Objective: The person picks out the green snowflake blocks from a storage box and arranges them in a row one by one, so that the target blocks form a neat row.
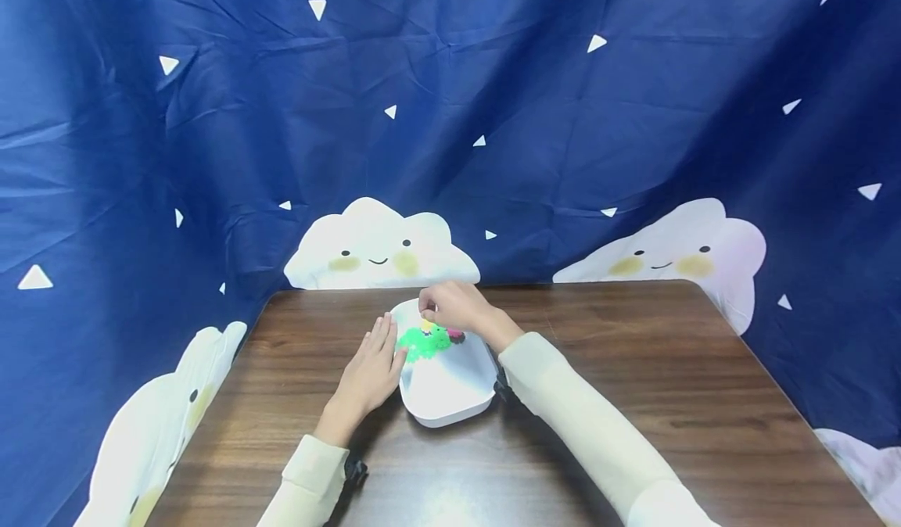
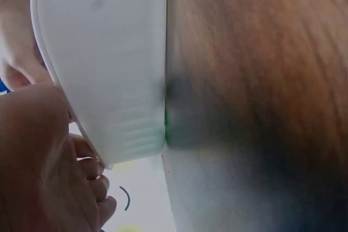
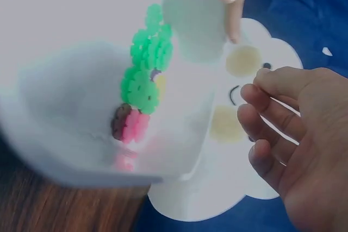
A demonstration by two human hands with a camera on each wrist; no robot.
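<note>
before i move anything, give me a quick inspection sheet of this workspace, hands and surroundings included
surface: brown wood-grain table, with a bright glare at the near edge of the head view
job's things: white tray on the table; in it, green pieces clustered with a pink part, a brown part and a yellow part
clutter: nothing seen
hands: left hand at the tray's left rim, fingers extended; right hand above the tray's far end, fingers loosely bent, no piece seen in them
cables: nothing seen
surroundings: blue curtain with white triangles and smiling clouds
</note>
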